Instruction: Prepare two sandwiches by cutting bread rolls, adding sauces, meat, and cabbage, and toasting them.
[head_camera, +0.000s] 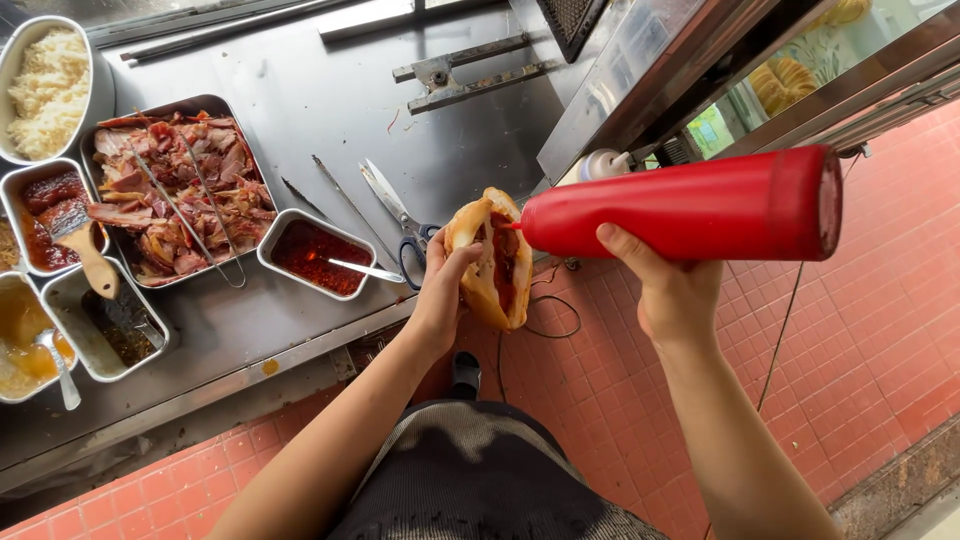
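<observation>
My left hand (441, 292) grips a split bread roll (480, 262) with its cut side facing right; dark red sauce and filling show inside. My right hand (667, 290) holds a big red squeeze bottle (690, 208) sideways, its nozzle tip touching the roll's opening. Both hands hover over the red tiled floor, just off the front edge of the steel counter (320, 95).
On the counter lie a tray of sliced meat (180, 195) with tongs, a small chili sauce pan (312, 252) with a spoon, scissors (395, 215), and several sauce pans at left (50, 215). A bowl of shredded white food (45, 90) sits far left. A glass bread case (800, 70) stands at right.
</observation>
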